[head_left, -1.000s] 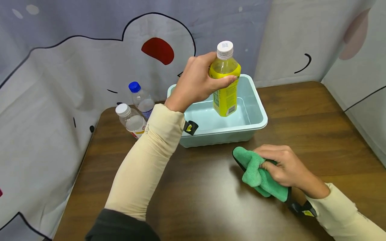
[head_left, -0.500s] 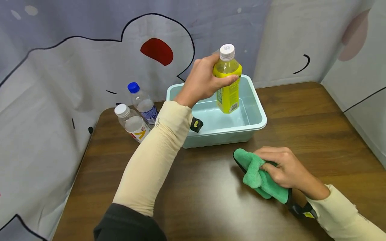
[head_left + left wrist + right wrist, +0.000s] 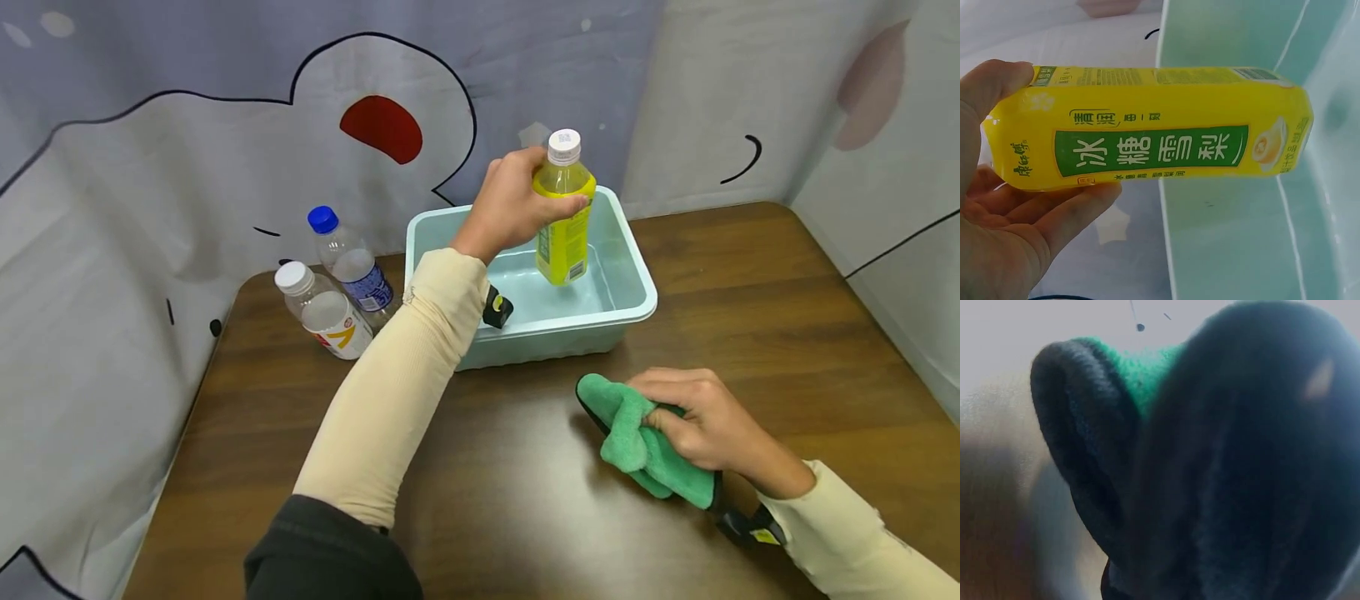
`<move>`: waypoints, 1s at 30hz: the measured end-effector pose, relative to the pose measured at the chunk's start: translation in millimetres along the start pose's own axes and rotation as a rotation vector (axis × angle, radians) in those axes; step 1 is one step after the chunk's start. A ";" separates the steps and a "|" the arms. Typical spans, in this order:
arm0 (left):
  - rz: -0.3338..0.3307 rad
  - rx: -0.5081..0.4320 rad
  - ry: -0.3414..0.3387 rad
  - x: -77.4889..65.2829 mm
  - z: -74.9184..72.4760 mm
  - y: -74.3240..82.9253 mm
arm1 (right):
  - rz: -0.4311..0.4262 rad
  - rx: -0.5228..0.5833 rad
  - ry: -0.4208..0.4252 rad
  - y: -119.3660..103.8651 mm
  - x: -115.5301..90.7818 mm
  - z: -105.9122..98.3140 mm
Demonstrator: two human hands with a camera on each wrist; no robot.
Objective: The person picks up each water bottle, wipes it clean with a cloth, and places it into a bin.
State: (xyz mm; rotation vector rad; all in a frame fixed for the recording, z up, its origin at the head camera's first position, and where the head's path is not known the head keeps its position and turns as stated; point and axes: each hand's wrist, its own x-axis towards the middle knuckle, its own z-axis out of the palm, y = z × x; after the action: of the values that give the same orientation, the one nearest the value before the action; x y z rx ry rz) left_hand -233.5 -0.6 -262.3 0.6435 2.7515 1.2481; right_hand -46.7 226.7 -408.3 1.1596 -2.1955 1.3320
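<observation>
My left hand [image 3: 513,204] grips a yellow drink bottle [image 3: 566,237] with a white cap, thumb on one side and fingers on the other. The bottle is upright, over the inside of a pale blue-green plastic tub [image 3: 540,342]. In the left wrist view the drink bottle's green label panel [image 3: 1150,153] faces the camera. My right hand [image 3: 701,421] pinches a bunched green cloth [image 3: 626,433] with dark edging, low over the table in front of the tub. Its dark underside [image 3: 1241,462] fills much of the right wrist view and hides the fingers there.
Left of the tub stand two clear bottles on the brown wooden table [image 3: 495,475]: one with a white cap [image 3: 330,317], one with a blue cap [image 3: 363,271]. A printed curtain [image 3: 187,183] hangs right behind the table.
My left hand has come slightly down with the drink bottle, lowering it toward the tub. The right hand and cloth stay nearly in place. More of the two clear bottles shows beside the left sleeve.
</observation>
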 end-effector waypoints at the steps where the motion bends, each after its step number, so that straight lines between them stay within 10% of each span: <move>1: -0.009 -0.007 -0.007 0.9 1.4 -0.6 | 0.000 0.001 -0.001 0.0 -0.7 0.2; 30: -0.147 0.044 -0.229 18.3 15.4 -14.1 | 0.030 -0.007 -0.035 -3.1 -7.1 8.8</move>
State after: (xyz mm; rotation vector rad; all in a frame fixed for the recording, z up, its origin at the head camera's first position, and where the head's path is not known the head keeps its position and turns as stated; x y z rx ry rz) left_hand -251.9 9.3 -280.7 0.5384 2.5902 1.0180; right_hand -38.7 221.9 -415.5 1.1601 -2.2491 1.3247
